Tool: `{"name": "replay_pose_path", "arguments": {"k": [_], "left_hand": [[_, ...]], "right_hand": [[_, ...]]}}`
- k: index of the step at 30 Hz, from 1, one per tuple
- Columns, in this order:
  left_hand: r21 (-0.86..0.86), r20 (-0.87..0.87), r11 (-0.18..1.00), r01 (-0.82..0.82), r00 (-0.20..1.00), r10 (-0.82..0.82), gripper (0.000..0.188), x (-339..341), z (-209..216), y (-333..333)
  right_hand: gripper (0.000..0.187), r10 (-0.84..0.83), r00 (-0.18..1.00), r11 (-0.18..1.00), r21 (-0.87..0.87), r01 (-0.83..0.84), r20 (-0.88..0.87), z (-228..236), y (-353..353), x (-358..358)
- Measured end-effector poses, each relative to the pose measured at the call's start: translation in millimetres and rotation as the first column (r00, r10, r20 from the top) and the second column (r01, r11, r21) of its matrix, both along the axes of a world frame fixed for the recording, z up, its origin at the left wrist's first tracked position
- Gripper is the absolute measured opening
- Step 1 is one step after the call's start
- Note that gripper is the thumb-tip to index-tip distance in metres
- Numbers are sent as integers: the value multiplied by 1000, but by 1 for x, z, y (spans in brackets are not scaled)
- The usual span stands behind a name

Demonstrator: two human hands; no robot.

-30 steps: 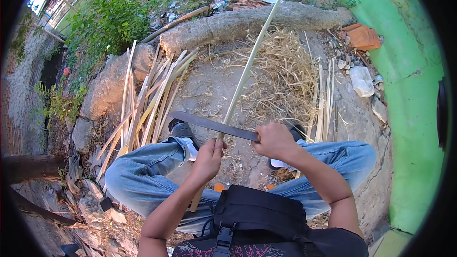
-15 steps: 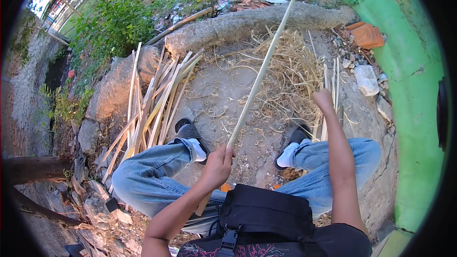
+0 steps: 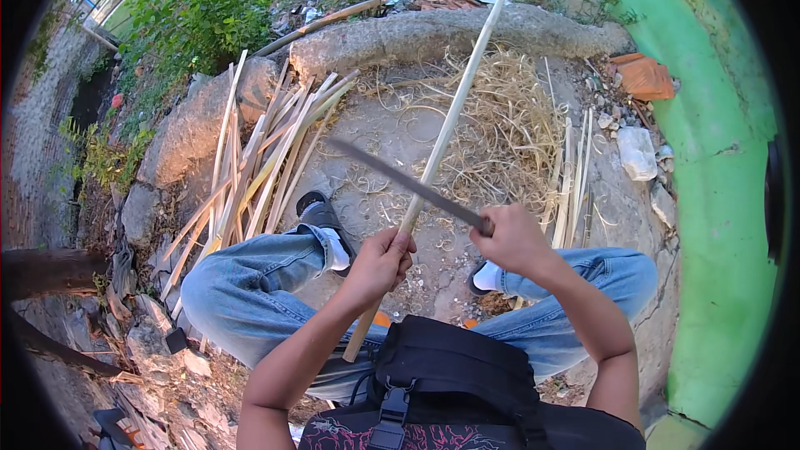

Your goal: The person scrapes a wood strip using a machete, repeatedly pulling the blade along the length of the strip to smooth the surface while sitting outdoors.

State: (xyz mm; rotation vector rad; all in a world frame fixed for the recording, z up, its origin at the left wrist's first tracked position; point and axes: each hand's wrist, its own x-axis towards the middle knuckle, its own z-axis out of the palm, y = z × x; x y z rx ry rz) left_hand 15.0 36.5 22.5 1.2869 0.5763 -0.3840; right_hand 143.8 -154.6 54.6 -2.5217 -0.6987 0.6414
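Observation:
My left hand [image 3: 380, 265] is wrapped round a long pale bamboo strip [image 3: 457, 108] near its lower end. The strip slants away from my lap toward the far stone edge, and its butt sticks out below my fist. In my right hand [image 3: 515, 238] is a knife with a long dark blade [image 3: 400, 175], gripped at the handle end. The blade points to the far left and crosses the strip just above my left hand. Whether its edge touches the strip I cannot tell.
Cut strips [image 3: 271, 158] lie heaped by my left foot, more strips [image 3: 573, 179] beyond my right knee. Curled shavings [image 3: 508, 121] cover the ground ahead. A low stone kerb [image 3: 450, 33] runs beyond; a green wall [image 3: 725, 200] stands right. A black bag [image 3: 454, 367] sits on my lap.
My right hand has come back from beside the shavings toward my left hand, and the knife now shows across the strip. The strip has shifted slightly, still in my left hand.

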Motion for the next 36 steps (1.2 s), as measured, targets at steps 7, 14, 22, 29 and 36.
{"name": "replay_pose_path", "arguments": {"k": [7, 14, 22, 29, 36], "left_hand": [[484, 161, 875, -2, 983, -86, 35, -6, -14, -16], [583, 168, 812, -6, 979, -113, 37, -3, -16, -15], [533, 130, 840, 104, 970, -203, 32, -23, -11, -25], [437, 262, 893, -108, 965, -12, 30, -8, 10, -8], [141, 127, 985, -103, 988, 85, 33, 1, -9, 4]], "right_hand": [[16, 153, 982, 988, -18, -152, 108, -52, -8, -15], [17, 101, 973, 995, 0, -103, 206, -70, -4, 7], [29, -625, 756, 773, 15, 634, 194, -117, -96, 136], [20, -797, 422, 310, 307, 900, -432, -96, -109, 140], [21, -372, 928, 855, 382, 350, -16, -49, -29, 65]]}}
